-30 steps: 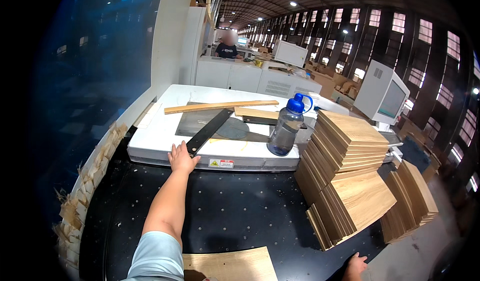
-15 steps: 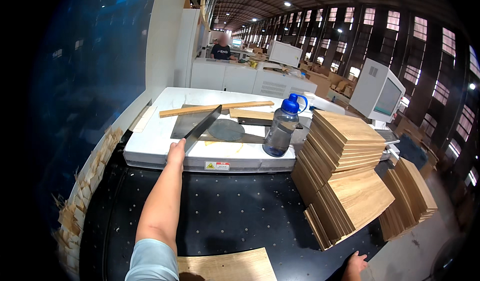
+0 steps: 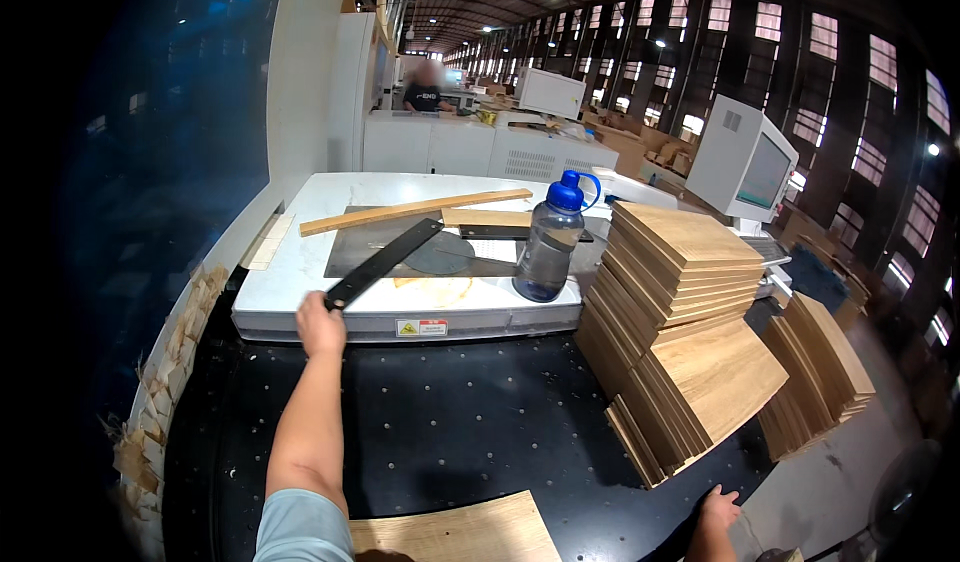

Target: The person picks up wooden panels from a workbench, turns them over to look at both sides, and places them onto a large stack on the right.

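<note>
My left hand (image 3: 321, 324) grips one end of a long flat black bar (image 3: 385, 262), which slants away over the white machine top. The bar shows its broad face, with small holes near its ends. Just beyond its far end lie a thin wooden strip (image 3: 420, 210) and a second dark bar (image 3: 520, 232). Below it on the worktop is a dark round disc (image 3: 440, 254). At the lower right, my right hand (image 3: 718, 510) rests by the edge of the black table with fingers apart, holding nothing. A wooden board (image 3: 460, 534) lies close to me.
A clear bottle with a blue lid (image 3: 550, 247) stands on the white machine top (image 3: 285, 302). Stacked wooden boards (image 3: 690, 362) rise on the right of the black table (image 3: 450, 412), with another stack (image 3: 815, 377) beyond. A monitor (image 3: 745, 162) and a seated person (image 3: 425, 92) are farther back.
My left hand has moved slightly left and turned the black bar from on edge to flatter, so its broad face shows. My right hand has risen slightly. The view has shifted a little.
</note>
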### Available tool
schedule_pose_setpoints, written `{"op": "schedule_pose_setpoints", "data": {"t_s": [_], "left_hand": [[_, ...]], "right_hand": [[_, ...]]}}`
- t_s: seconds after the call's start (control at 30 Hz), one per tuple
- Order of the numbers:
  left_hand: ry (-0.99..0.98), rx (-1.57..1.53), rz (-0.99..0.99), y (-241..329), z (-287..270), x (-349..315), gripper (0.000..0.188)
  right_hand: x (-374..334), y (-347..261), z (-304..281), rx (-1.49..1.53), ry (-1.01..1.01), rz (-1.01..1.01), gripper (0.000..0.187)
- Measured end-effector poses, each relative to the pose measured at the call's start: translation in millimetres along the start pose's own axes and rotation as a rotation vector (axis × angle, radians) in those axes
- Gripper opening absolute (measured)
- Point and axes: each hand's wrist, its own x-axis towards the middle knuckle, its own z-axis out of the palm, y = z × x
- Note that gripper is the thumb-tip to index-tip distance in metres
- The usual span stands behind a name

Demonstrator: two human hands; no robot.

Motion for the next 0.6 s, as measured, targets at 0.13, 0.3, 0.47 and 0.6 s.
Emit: {"op": "schedule_pose_setpoints", "data": {"t_s": [0.13,0.3,0.47,0.6], "left_hand": [[0.249,-0.089,0.141,-11.4,-3.9,-4.7,0.049],[-0.129,-0.251,0.487,19.3,-10.0,-72.9,0.047],[-0.715,-0.233,0.837,82.7,-55.4,-152.3,0.043],[-1.161,-0.002,1.142,120.5,-85.0,-224.9,0.064]], "right_hand": [[-1.8,1.0,-2.1,0.008,-0.011,-0.003,0.066],[-7.6,-2.8,-9.6,0.046,-0.037,0.028,0.066],[-5.4,-3.1,-12.7,0.075,-0.053,0.04,0.065],[-5.7,-0.3,-8.1,0.098,-0.033,0.059,0.065]]}}
